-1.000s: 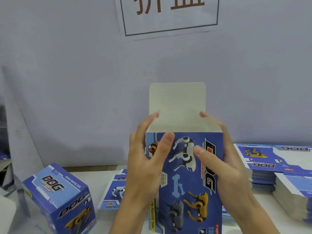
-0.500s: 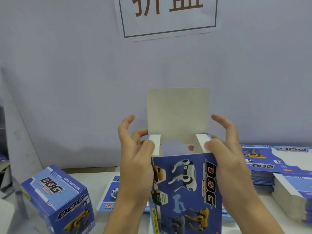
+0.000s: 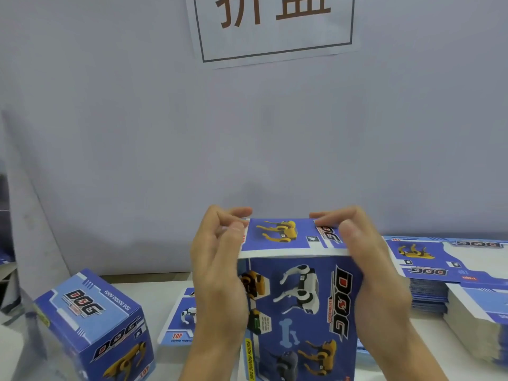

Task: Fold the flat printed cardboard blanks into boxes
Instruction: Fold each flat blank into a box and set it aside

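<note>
I hold an upright blue printed "DOG" box (image 3: 299, 312) in front of me above the table. Its top lid flap (image 3: 277, 235), printed with a yellow dog, lies folded down over the opening. My left hand (image 3: 220, 273) grips the box's left side, with its fingertips curled onto the lid's left end. My right hand (image 3: 368, 270) grips the right side, its fingers curled over the lid's right end. A flat blank (image 3: 180, 317) lies on the table behind my left hand.
A finished blue box (image 3: 93, 328) stands at the lower left. Stacks of flat blanks (image 3: 428, 270) fill the right side of the white table (image 3: 154, 290), with a nearer stack (image 3: 478, 325) at the right edge. A grey wall with a paper sign (image 3: 275, 26) stands close behind.
The lid flap, which stood upright showing its plain grey inside, now lies folded down over the top. Both hands moved up to the lid's ends, and the side flaps are now out of sight.
</note>
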The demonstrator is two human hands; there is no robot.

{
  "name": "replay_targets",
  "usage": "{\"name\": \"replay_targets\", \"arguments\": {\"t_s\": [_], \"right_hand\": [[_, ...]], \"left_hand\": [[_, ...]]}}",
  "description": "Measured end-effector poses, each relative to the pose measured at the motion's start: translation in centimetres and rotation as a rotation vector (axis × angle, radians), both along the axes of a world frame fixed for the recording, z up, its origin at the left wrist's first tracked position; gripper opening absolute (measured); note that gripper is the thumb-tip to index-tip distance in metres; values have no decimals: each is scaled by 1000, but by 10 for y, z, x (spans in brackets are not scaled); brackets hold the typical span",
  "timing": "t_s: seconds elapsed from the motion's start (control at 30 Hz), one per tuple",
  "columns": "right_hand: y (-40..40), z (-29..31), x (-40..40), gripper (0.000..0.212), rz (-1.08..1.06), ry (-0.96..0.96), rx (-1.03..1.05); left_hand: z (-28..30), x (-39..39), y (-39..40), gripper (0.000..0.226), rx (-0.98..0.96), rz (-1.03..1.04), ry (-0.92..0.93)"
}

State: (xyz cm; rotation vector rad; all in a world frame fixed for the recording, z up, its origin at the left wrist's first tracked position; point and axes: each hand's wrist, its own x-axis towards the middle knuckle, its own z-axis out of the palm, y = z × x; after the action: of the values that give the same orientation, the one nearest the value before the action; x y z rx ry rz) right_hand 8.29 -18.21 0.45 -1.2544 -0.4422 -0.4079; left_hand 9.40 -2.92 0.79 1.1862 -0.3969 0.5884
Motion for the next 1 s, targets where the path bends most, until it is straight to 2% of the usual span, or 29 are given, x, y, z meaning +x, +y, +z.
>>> {"name": "replay_targets", "arguments": {"t_s": [0.07, 0.2, 0.33, 0.4, 0.43, 0.47, 0.5, 0.53, 0.57, 0.67, 0.83, 0.93, 1.0], "right_hand": [[0, -6, 1, 19, 8, -3, -63], [-6, -3, 2, 31, 44, -8, -84], [-7, 4, 8, 17, 78, 78, -61], [-7, 11, 10, 67, 97, 43, -102], [-7, 11, 9, 84, 115, 33, -125], [-8, 9, 8, 82, 139, 34, -124], [-10, 5, 5, 66, 168, 25, -113], [-12, 1, 2, 51, 185, 21, -100], [-13, -2, 0, 45, 181, 19, -100], [-15, -4, 0, 52, 159, 8, -134], [-14, -5, 1, 44, 71, -58, -112], [-11, -5, 2, 35, 26, -71, -88], [-10, -5, 2, 31, 21, -68, -70]], "left_hand": [[-3, 3, 3, 15, 100, -20, 12], [-3, 3, 6, 22, 221, -33, -21], [0, 1, 4, 28, 238, -71, 24], [3, -2, 7, 41, 266, -120, 54], [4, -3, 9, 50, 303, -139, 60], [5, -5, 12, 56, 344, -153, 57], [7, -6, 14, 54, 377, -163, 45], [8, -7, 17, 45, 406, -168, 31], [9, -8, 19, 36, 434, -161, 14], [11, -8, 22, 27, 473, -139, -19], [11, -6, 22, 50, 475, -57, -50], [9, -3, 22, 32, 477, -9, -86], [8, -2, 19, 28, 475, 15, -100]]}}
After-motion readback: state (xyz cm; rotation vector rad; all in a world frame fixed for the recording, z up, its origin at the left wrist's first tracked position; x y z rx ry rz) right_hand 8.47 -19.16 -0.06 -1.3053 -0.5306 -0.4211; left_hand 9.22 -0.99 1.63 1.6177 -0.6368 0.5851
